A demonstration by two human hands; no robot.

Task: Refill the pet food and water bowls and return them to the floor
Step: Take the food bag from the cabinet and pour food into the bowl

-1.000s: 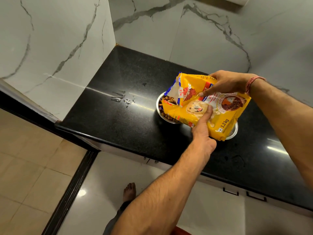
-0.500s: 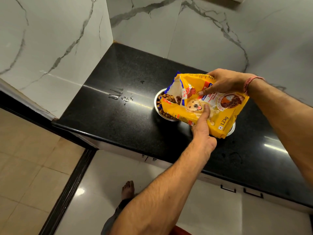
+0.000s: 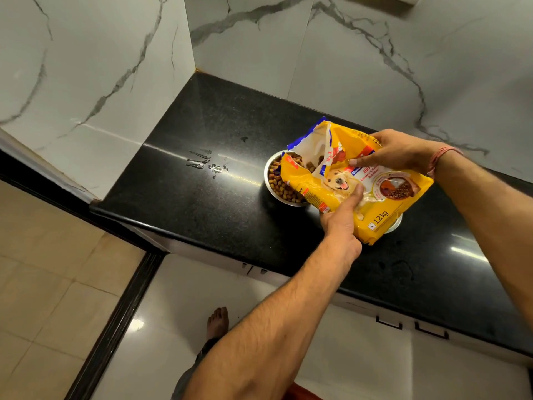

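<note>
A yellow pet food bag (image 3: 386,209) is tipped with its torn mouth over a steel bowl (image 3: 269,184) on the black counter (image 3: 207,197). Brown kibble (image 3: 281,189) fills the bowl's visible left part. My left hand (image 3: 343,223) grips the bag's near edge, thumb on the dog picture. At the bag's far top edge my right hand (image 3: 398,153) grips it, thumb across the front. A second steel bowl's rim (image 3: 395,225) peeks out under the bag's lower right; its inside is hidden.
Water drops (image 3: 207,164) lie on the counter left of the bowl. Marble walls (image 3: 101,67) close the counter's left and back. Cabinet handles (image 3: 412,326) sit below the counter edge. My bare foot (image 3: 217,321) stands on the glossy white floor.
The bag's mouth has opened wider and more kibble shows in the bowl. Both hands keep the same hold on the bag.
</note>
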